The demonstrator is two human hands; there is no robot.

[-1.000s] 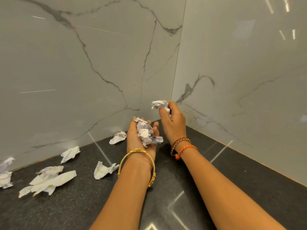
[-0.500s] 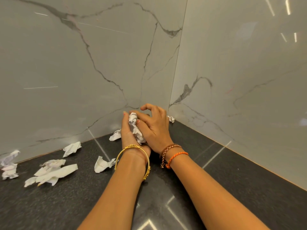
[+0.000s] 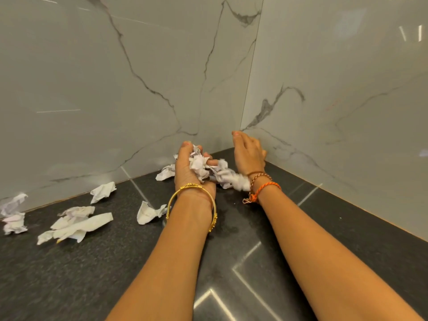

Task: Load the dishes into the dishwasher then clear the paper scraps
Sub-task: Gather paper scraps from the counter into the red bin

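White crumpled paper scraps (image 3: 203, 166) fill the left hand (image 3: 188, 167), which lies palm up near the corner of the dark speckled table (image 3: 97, 274), its fingers (image 3: 185, 147) curled round the wad. Part of the wad spills out to the right and reaches the right wrist, just by the orange thread bracelet (image 3: 266, 188). A gold bangle (image 3: 192, 205) circles the left wrist.

The right hand (image 3: 249, 154) is beside the left, close to the corner where the two marble walls (image 3: 115, 89) meet. Its back faces the camera and the fingers bend down and away, so I cannot tell whether they hold anything.

More scraps lie loose on the table to the left: one (image 3: 165, 172) touching the back wall just beside the left hand, one (image 3: 149, 212) near the left wrist, one (image 3: 103, 192) by the wall, a flatter pile (image 3: 76, 222) further left, and a bunch (image 3: 14, 214) at the left edge of the view.
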